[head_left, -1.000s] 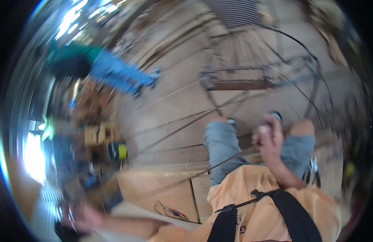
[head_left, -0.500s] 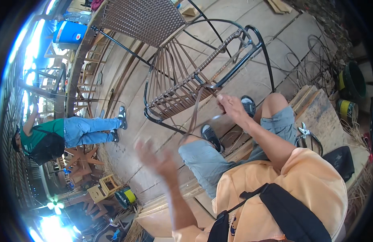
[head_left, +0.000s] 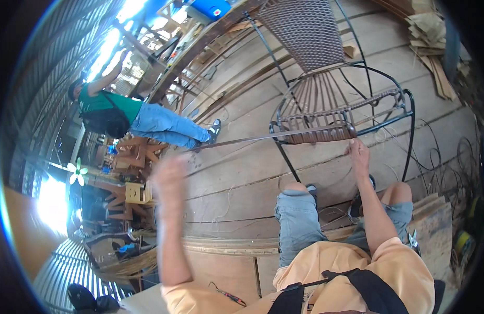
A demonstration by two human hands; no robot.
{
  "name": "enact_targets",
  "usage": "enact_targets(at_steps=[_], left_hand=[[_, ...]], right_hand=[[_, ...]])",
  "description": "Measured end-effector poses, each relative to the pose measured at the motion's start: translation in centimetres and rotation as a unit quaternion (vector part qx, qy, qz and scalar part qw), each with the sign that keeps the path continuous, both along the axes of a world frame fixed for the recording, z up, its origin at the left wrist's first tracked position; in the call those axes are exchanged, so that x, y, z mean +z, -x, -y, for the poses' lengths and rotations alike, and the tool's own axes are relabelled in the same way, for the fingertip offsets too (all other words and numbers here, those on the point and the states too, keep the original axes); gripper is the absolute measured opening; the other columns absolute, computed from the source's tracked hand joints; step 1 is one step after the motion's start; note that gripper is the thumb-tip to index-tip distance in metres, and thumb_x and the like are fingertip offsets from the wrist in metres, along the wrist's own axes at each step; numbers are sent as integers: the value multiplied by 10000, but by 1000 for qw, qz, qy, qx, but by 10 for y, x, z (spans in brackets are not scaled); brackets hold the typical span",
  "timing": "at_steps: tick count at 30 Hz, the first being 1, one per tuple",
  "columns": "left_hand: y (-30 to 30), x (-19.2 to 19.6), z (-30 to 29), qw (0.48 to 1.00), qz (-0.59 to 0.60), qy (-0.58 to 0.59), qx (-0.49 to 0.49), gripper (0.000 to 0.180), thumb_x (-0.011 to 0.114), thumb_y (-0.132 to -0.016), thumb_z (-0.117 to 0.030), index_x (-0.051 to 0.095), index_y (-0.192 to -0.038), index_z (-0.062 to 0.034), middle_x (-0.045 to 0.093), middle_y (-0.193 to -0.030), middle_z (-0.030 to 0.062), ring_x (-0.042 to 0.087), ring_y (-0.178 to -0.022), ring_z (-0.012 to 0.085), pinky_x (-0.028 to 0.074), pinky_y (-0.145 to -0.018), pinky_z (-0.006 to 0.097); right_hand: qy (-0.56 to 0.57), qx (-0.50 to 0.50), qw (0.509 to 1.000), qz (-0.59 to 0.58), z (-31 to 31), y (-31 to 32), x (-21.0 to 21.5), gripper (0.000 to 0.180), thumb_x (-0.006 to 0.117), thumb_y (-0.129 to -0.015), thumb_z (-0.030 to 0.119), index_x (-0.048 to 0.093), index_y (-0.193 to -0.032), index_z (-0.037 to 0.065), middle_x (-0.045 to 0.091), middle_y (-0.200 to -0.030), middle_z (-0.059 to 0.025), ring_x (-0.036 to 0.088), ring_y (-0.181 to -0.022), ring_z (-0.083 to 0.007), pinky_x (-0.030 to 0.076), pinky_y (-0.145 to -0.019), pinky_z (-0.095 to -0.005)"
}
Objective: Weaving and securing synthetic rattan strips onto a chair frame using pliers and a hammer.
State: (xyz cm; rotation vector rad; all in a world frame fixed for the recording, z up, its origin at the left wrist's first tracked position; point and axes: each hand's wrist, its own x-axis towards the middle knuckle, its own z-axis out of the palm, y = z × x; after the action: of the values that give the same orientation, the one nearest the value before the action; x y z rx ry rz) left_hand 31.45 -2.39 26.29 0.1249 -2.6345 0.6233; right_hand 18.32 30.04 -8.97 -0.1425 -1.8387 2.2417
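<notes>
In front of me stands a chair with a black metal frame [head_left: 410,123], a woven brown back [head_left: 307,34] and a partly wrapped seat. A brown weaving strip [head_left: 257,139] runs taut from the wrapped front edge [head_left: 315,135] of the seat out to the left. My left hand [head_left: 170,175], smeared by motion, is closed on the strip's far end. Just below the right end of that wrapping, my right hand [head_left: 359,153] has its fingers pinched together close to the rail. Whatever lies between those fingers is too small to make out.
Left, another person in a green shirt [head_left: 108,112] stands by a long workbench [head_left: 174,68]. Wooden planks [head_left: 215,246] lie before my seat, with pliers [head_left: 412,240] at right and a thin hand tool [head_left: 229,297] at left. Loose strips [head_left: 435,157] curl on the floor at right.
My left hand has swung outward to the left, and the strip, hanging slack before, is now stretched straight. My right hand stays near the seat's front edge. The whole view has turned.
</notes>
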Motion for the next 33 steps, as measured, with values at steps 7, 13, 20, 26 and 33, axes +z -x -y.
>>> enact_targets(at_steps=[7, 13, 20, 26, 33], left_hand=[[-319, 70, 239, 809, -135, 64, 569, 378, 483, -893, -351, 631, -994, -18, 647, -989, 162, 635, -935, 291, 501, -763, 416], [-93, -160, 128, 984, 50, 123, 116, 289, 595, -818, -294, 632, -933, -32, 588, -1077, 151, 528, -1036, 320, 422, -867, 403], [76, -178, -206, 694, 251, -655, -162, 519, 416, -922, -435, 506, -1109, 41, 606, -977, 172, 602, -832, 344, 462, -777, 404], [112, -173, -209, 72, 405, -908, -80, 605, 349, -915, -544, 531, -1090, 5, 624, -1024, 168, 635, -862, 306, 514, -751, 440], [118, -181, -172, 73, 402, -911, -51, 488, 413, -931, -377, 492, -1160, 46, 624, -1035, 142, 660, -811, 239, 547, -654, 369]], right_hand=[[-7, 34, 999, 8, 6, -11, 16, 366, 487, -936, 293, 478, -671, 39, 388, -579, 21, 378, -563, -69, 315, -503, -242], [-144, -5, 989, -44, -3, -8, -1, 320, 429, -923, 243, 487, -718, 4, 420, -601, -132, 400, -573, -218, 353, -543, -351], [-88, 35, 992, 77, -6, -2, -6, 361, 499, -899, 370, 629, -882, 35, 576, -708, -116, 532, -644, -201, 437, -618, -342], [-134, -18, 990, 39, -15, -14, 19, 393, 479, -898, 386, 619, -840, 22, 576, -672, -144, 543, -631, -268, 433, -609, -376], [-220, -2, 974, 49, -11, -18, 31, 408, 462, -904, 389, 626, -852, 19, 580, -676, -157, 560, -632, -301, 435, -616, -401]])
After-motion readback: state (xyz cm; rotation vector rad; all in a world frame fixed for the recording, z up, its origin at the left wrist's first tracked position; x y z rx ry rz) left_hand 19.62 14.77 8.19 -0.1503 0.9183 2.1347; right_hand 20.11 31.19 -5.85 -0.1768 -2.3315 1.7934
